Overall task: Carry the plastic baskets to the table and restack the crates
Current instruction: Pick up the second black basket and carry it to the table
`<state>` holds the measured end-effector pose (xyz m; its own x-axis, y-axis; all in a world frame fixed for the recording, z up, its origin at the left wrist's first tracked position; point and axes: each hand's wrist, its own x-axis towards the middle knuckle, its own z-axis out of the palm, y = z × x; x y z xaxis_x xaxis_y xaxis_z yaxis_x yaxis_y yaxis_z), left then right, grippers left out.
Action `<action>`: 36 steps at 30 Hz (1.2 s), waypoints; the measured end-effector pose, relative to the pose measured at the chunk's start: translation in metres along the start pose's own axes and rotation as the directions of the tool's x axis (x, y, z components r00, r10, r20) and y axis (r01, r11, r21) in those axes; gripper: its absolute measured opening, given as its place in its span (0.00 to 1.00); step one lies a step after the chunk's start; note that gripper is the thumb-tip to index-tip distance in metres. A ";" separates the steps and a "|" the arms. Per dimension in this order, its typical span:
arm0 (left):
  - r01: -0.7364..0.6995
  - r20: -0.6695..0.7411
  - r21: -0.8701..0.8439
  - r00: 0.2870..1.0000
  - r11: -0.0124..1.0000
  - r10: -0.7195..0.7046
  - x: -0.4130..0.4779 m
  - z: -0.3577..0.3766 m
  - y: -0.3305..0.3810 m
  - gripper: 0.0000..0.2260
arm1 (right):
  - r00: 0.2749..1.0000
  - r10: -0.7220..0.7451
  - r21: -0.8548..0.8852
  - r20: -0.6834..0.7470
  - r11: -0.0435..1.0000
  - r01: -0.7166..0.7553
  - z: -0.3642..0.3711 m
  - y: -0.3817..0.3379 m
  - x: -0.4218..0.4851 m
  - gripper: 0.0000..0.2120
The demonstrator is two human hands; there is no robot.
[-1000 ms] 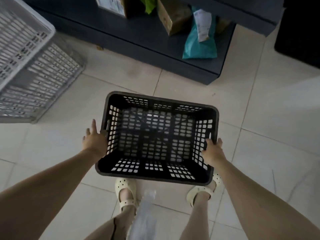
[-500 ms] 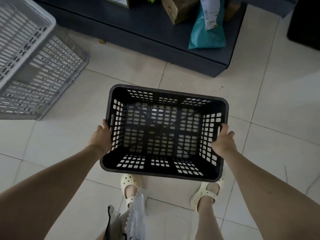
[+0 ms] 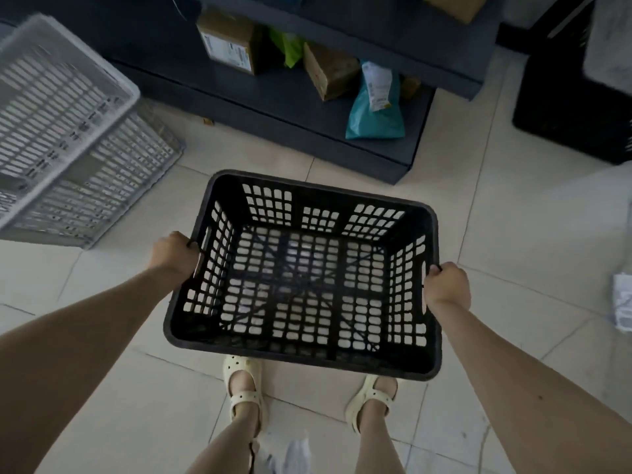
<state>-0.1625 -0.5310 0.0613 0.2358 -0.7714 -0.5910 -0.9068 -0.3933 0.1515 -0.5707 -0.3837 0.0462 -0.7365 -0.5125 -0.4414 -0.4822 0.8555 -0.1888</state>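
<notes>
I hold an empty black plastic basket (image 3: 431, 295) with perforated walls above the tiled floor, in front of my feet. My left hand (image 3: 174, 256) is closed around its left side handle. My right hand (image 3: 446, 285) grips the handle slot on its right side. The basket is level, its open top facing up. A grey slatted crate (image 3: 65, 131) stands on the floor at the left, apart from the basket.
A dark low shelf unit (image 3: 273, 107) runs across the back with cardboard boxes (image 3: 229, 46) and a teal bag (image 3: 374, 114) on it. A black crate (image 3: 574, 111) stands at the far right. White paper (image 3: 622, 302) lies on the floor at the right edge.
Both hands went from resting flat on the basket's sides to closing on its handles. The basket has risen off the floor, and the view has tilted up, showing more of the shelf.
</notes>
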 end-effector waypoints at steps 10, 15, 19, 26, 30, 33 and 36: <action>-0.320 0.061 0.073 0.947 0.945 0.316 -0.194 -0.315 0.091 0.11 | 0.980 -0.197 0.144 -0.030 0.969 0.199 -0.369 -0.062 -0.108 0.17; -0.439 -0.146 0.035 0.886 0.898 0.439 -0.305 -0.450 0.154 0.11 | 0.914 -0.311 0.277 -0.262 0.883 0.380 -0.553 -0.066 -0.166 0.19; -0.512 -0.335 -0.121 0.828 0.850 0.451 -0.408 -0.515 0.207 0.09 | 0.869 -0.307 0.314 -0.387 0.843 0.438 -0.667 -0.035 -0.213 0.17; -0.676 -0.426 -0.297 0.726 0.675 0.540 -0.541 -0.586 0.316 0.09 | 0.781 -0.192 0.312 -0.594 0.840 0.444 -0.822 0.045 -0.274 0.15; -0.719 -0.444 -0.344 0.691 0.604 0.571 -0.593 -0.598 0.396 0.09 | 0.744 -0.073 0.364 -0.664 0.838 0.407 -0.890 0.088 -0.274 0.12; -0.738 -0.423 -0.359 0.675 0.572 0.605 -0.602 -0.593 0.455 0.25 | 0.735 -0.026 0.372 -0.677 0.851 0.372 -0.915 0.114 -0.256 0.03; -0.731 -0.332 -0.390 0.679 0.561 0.654 -0.600 -0.579 0.508 0.26 | 0.728 0.038 0.409 -0.685 0.847 0.340 -0.930 0.136 -0.217 0.08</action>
<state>-0.5622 -0.5574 0.9519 -0.3169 -0.9476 -0.0390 -0.5446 0.1482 0.8255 -0.9182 -0.2248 0.9322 -0.8793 -0.3909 0.2720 -0.4649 0.5805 -0.6685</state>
